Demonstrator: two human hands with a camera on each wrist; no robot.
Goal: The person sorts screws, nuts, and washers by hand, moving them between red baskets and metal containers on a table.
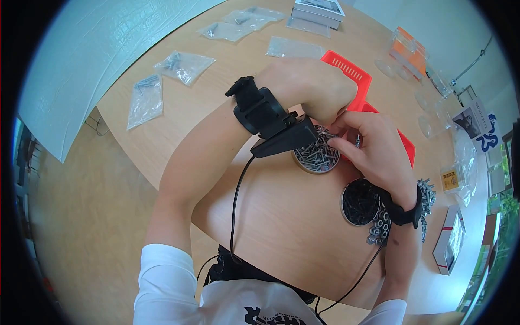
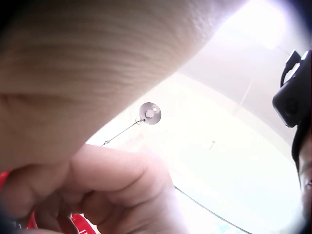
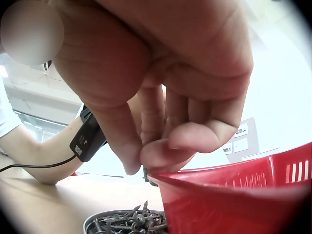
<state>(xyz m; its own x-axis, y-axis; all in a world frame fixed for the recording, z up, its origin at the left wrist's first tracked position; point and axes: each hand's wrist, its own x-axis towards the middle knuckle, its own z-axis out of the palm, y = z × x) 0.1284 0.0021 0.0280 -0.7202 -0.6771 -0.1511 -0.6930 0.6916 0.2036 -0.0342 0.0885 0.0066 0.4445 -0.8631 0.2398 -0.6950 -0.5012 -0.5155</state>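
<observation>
Over the round tin of silver screws (image 1: 316,158), both hands meet at the fingertips, beside the red basket (image 1: 364,81). My left hand (image 1: 319,89) is bent down with its back to the head view, and its fingertips are mostly hidden. In the left wrist view curled fingers (image 2: 122,187) show, but not what they hold. My right hand (image 1: 379,149) comes from the other side, thumb and fingers bent together. The right wrist view has this hand (image 3: 170,73) above the red basket's rim (image 3: 219,187), pinching a small dark metal piece (image 3: 148,178), its kind unclear.
A round tin of black screws (image 1: 359,202) stands near my right wrist, by nuts (image 1: 379,227) and a pile of silver screws (image 1: 427,197). Plastic bags (image 1: 184,66) lie toward the far left edge. White boxes (image 1: 318,12) and an orange box (image 1: 407,53) stand farther back.
</observation>
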